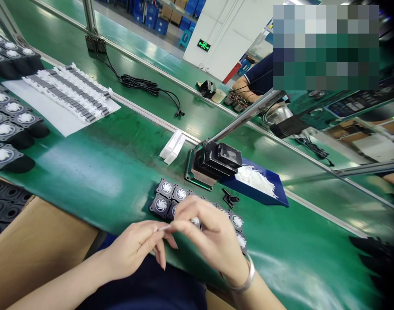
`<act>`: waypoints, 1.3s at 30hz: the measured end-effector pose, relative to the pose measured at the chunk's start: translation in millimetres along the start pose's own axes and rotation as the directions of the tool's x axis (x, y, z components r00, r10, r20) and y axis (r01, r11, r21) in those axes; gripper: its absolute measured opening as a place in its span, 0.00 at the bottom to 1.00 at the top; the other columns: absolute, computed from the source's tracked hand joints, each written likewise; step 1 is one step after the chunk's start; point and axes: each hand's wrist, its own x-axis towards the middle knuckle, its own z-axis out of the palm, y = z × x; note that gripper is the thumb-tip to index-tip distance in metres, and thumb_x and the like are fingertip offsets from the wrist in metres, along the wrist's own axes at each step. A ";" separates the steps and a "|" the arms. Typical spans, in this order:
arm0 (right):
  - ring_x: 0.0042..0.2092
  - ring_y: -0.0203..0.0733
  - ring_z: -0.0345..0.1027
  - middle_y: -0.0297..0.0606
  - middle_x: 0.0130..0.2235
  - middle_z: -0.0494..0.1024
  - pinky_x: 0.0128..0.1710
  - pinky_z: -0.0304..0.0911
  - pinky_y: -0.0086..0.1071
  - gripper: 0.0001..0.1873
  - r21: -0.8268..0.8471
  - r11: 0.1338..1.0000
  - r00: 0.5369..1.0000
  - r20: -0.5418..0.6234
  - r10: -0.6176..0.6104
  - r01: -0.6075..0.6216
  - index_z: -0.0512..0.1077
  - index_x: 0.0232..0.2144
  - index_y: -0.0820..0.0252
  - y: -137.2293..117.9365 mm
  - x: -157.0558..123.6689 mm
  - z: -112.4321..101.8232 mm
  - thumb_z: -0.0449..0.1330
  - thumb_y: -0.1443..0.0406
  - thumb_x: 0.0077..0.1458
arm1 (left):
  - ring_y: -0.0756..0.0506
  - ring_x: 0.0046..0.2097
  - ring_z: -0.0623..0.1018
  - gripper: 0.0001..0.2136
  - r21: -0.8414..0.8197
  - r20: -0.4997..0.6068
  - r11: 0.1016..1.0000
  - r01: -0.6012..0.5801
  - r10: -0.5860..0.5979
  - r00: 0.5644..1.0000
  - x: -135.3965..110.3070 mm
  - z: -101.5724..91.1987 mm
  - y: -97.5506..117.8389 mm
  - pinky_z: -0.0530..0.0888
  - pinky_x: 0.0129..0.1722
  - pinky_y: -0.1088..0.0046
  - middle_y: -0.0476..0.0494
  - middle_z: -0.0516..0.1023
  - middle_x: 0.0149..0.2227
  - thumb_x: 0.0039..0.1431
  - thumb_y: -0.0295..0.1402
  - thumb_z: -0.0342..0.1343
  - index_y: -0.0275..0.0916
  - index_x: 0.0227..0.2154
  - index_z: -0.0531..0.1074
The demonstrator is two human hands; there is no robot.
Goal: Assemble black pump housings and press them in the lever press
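Observation:
Close above the table's near edge, my left hand [137, 245] pinches a small thin white piece [165, 227] between thumb and finger. The fingertips of my right hand [205, 234], which has a bracelet at the wrist, close on the other end of that piece. Its exact kind is too small to make out. Behind and partly under my right hand stands a block of black square housings [160, 204] with white impellers on top. Several of them are hidden by the hand. A small black fitting [230, 198] lies just beyond them.
A blue tray [274, 199] of thin white pieces sits beside a black block-shaped device [213, 163]. White strips [173, 147] lie left of it. More housings [4, 129] and rows of grey-white parts [70, 92] are at left. A metal bar [248, 116] slants overhead; a co-worker's arm [255, 79] is beyond.

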 end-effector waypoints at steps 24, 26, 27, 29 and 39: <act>0.42 0.46 0.67 0.45 0.40 0.74 0.43 0.65 0.42 0.15 -0.618 0.776 0.974 -0.073 -0.215 0.125 0.69 0.39 0.60 7.5 13.3 -1.9 0.63 0.55 0.59 | 0.49 0.31 0.81 0.20 -0.061 0.073 0.980 0.192 -0.187 0.980 5.8 -4.1 0.1 0.79 0.35 0.73 0.43 0.77 0.32 0.72 0.45 0.40 0.33 0.40 0.70; 0.43 0.46 0.67 0.45 0.40 0.73 0.44 0.65 0.41 0.14 -0.599 0.797 0.959 -0.175 -0.220 0.074 0.69 0.41 0.60 -0.9 8.6 -10.5 0.64 0.57 0.58 | 0.48 0.32 0.81 0.20 -0.071 0.069 0.980 0.183 -0.178 0.982 6.0 -4.5 0.1 0.79 0.35 0.73 0.42 0.77 0.34 0.72 0.44 0.40 0.33 0.40 0.70; 0.43 0.45 0.67 0.44 0.40 0.73 0.43 0.65 0.39 0.12 -0.552 0.831 0.972 -0.149 -0.183 0.072 0.70 0.42 0.59 -3.9 5.1 -12.8 0.64 0.60 0.58 | 0.48 0.32 0.81 0.20 -0.065 0.068 0.984 0.169 -0.164 0.984 6.1 -4.5 0.1 0.79 0.35 0.73 0.42 0.77 0.34 0.72 0.44 0.41 0.33 0.40 0.70; 0.42 0.40 0.69 0.41 0.40 0.74 0.42 0.67 0.34 0.12 -0.368 0.925 0.995 0.055 -0.082 0.097 0.72 0.45 0.59 -6.3 -3.8 -11.7 0.63 0.62 0.60 | 0.48 0.33 0.81 0.20 -0.017 0.076 0.993 0.115 -0.114 0.991 6.2 -3.8 0.7 0.79 0.37 0.72 0.41 0.78 0.34 0.72 0.43 0.40 0.33 0.38 0.71; 0.32 0.32 0.69 0.37 0.29 0.75 0.35 0.67 0.25 0.13 0.208 0.978 0.989 0.136 -0.050 0.021 0.77 0.30 0.63 11.2 -42.8 2.3 0.61 0.59 0.61 | 0.44 0.41 0.82 0.21 0.024 0.325 0.980 0.198 -0.195 0.925 9.9 19.4 12.8 0.79 0.44 0.72 0.39 0.80 0.38 0.71 0.45 0.43 0.38 0.38 0.77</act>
